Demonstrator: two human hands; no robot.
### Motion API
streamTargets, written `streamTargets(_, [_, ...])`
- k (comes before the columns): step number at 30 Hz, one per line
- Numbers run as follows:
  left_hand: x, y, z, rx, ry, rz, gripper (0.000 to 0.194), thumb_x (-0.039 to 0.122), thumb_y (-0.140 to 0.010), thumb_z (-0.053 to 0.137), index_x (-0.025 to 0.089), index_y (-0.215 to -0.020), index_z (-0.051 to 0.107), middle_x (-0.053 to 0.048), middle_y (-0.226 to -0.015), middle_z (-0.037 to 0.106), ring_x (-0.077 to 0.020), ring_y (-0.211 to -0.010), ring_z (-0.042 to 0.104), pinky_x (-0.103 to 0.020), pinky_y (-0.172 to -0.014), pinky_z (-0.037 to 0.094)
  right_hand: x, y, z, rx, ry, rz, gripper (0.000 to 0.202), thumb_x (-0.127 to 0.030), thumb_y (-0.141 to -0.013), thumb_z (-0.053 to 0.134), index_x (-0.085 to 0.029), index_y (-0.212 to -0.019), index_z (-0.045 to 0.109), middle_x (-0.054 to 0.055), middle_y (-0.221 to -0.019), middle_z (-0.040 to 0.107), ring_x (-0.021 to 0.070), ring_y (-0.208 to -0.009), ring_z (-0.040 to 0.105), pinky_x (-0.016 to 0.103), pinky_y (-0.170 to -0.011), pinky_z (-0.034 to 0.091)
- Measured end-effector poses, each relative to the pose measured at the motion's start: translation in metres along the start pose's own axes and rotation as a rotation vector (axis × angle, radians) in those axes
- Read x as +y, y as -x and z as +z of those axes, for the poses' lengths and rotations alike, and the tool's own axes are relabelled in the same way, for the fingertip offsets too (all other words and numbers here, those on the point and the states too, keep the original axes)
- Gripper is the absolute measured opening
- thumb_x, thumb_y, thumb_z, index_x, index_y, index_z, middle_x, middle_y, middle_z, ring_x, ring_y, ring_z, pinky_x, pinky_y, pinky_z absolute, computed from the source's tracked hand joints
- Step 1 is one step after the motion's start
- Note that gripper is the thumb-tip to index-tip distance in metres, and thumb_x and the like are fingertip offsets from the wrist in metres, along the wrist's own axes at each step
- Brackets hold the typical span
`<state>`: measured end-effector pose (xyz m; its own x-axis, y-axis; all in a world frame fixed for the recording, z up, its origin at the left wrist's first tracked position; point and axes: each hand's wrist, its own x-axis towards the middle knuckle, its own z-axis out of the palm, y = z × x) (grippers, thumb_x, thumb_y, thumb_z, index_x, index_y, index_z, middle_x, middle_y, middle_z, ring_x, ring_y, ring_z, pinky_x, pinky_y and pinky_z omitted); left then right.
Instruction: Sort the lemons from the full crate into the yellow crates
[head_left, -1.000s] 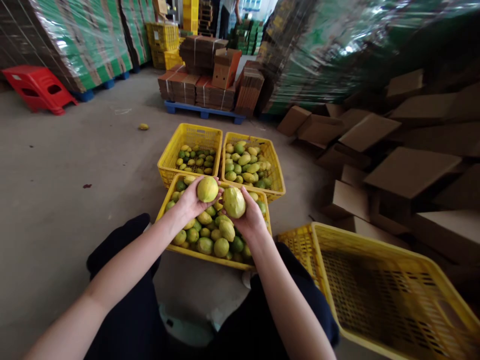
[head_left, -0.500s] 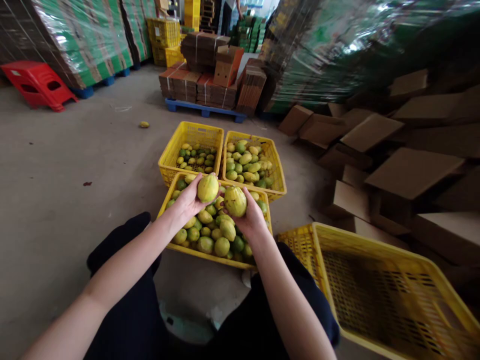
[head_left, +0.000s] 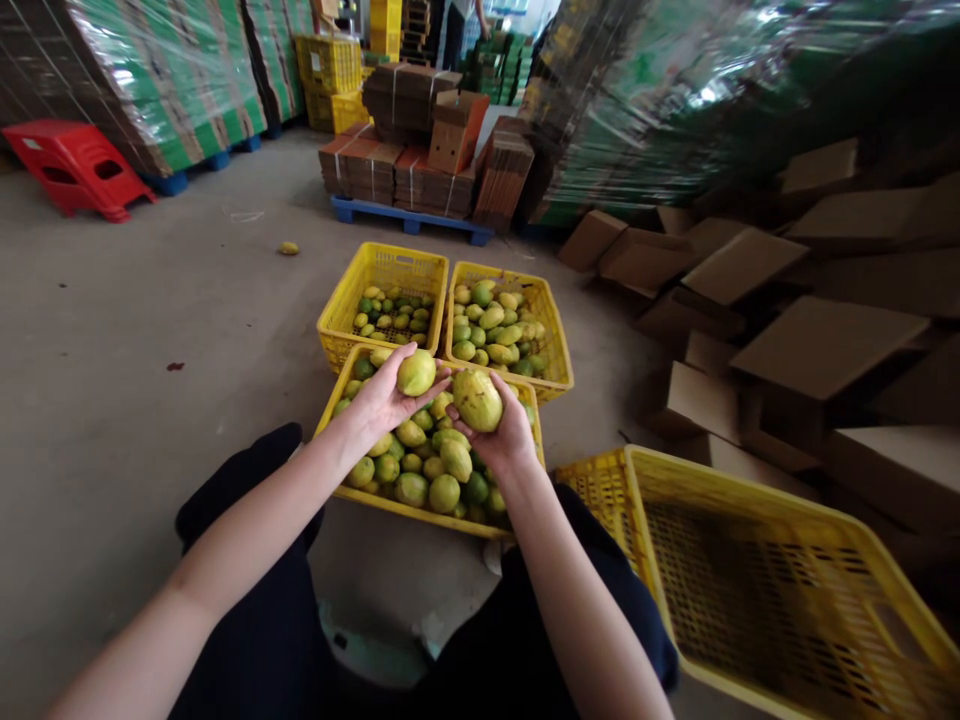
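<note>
L hand part-spread, cupping sm. fruit, R hand curled rnd lg. fruit

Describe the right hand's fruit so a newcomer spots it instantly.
Find the nearest fruit-filled yellow crate. Above it, the right hand holds the blotched fruit. Its brown marks and larger size set it apart from the cleaner fruit in the left hand.

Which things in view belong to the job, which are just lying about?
In use, it seems:
left hand, holding a smaller fruit
right hand, holding a larger fruit
near fruit crate
far left crate
far right crate

Apparently just lying about:
red stool
lone floor fruit
scattered cartons
</note>
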<state>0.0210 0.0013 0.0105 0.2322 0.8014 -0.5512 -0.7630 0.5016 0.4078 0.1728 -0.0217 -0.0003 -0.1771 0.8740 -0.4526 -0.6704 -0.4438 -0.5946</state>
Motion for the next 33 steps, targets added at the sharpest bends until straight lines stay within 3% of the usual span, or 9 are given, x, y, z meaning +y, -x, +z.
streamTargets(6, [0.0,-0.005,-0.004,0.128,-0.011,-0.003,0.029,0.026,-0.093,0.061,0.01,-0.117,0.06,-0.008,-0.08,0.07,-0.0181,-0.069,0.071,-0.028,-0.067,0.063,-0.002,-0.006,-0.009,0.035,-0.055,0.09,0.024,-0.037,-0.091,0.052,-0.017,-0.091,0.065,0.007,-0.072,0.073,0.016,-0.051,0.06,0.022,-0.036,0.042])
streamTargets(9, [0.002,-0.005,-0.002,0.17,0.045,-0.022,0.032,0.031,-0.097,0.053,0.013,-0.122,0.059,-0.011,-0.09,0.07,-0.0201,-0.078,0.072,-0.027,-0.066,0.063,0.001,-0.011,-0.013,0.05,-0.102,0.138,0.026,-0.037,-0.094,0.046,-0.017,-0.096,0.063,0.008,-0.074,0.072,0.0169,-0.052,0.06,0.022,-0.036,0.042])
streamTargets(14, [0.006,-0.003,0.0,0.149,0.058,-0.07,0.031,0.029,-0.097,0.048,0.013,-0.123,0.057,-0.014,-0.103,0.07,-0.0233,-0.09,0.072,-0.028,-0.065,0.063,0.006,-0.014,-0.014,0.124,-0.147,0.074,0.023,-0.037,-0.094,0.045,-0.02,-0.096,0.061,0.006,-0.075,0.071,0.0186,-0.06,0.063,0.025,-0.044,0.05])
streamTargets(18, [0.006,-0.003,0.0,0.127,0.011,-0.099,0.032,0.027,-0.095,0.05,0.01,-0.12,0.058,-0.015,-0.105,0.07,-0.0225,-0.091,0.072,-0.024,-0.064,0.061,0.005,-0.013,-0.016,0.055,-0.128,-0.014,0.013,-0.028,-0.083,0.056,-0.02,-0.092,0.062,0.004,-0.076,0.071,0.0192,-0.066,0.065,0.027,-0.051,0.053])
streamTargets(23, [0.004,-0.002,0.0,0.138,-0.034,-0.095,0.029,0.027,-0.096,0.049,0.012,-0.119,0.059,-0.013,-0.1,0.071,-0.0228,-0.09,0.073,-0.025,-0.062,0.062,0.006,-0.019,-0.029,0.006,-0.058,-0.094,0.015,-0.033,-0.076,0.057,-0.022,-0.087,0.059,0.005,-0.08,0.071,0.0228,-0.076,0.066,0.034,-0.061,0.055])
streamTargets(29, [0.002,-0.008,-0.006,0.069,-0.046,-0.122,0.033,0.027,-0.096,0.049,0.013,-0.125,0.057,-0.015,-0.106,0.072,-0.0255,-0.095,0.073,-0.03,-0.068,0.063,0.007,-0.025,-0.032,0.063,-0.074,-0.098,0.02,-0.033,-0.076,0.048,-0.021,-0.088,0.06,0.009,-0.081,0.072,0.0256,-0.081,0.065,0.04,-0.067,0.055])
streamTargets(33, [0.002,-0.009,-0.008,0.065,-0.06,-0.134,0.031,0.027,-0.096,0.049,0.015,-0.123,0.058,-0.014,-0.11,0.071,-0.0258,-0.099,0.073,-0.031,-0.071,0.065,0.005,-0.024,-0.026,0.19,-0.157,-0.033,0.022,-0.031,-0.08,0.044,-0.019,-0.088,0.061,0.009,-0.077,0.07,0.0229,-0.077,0.064,0.035,-0.062,0.055])
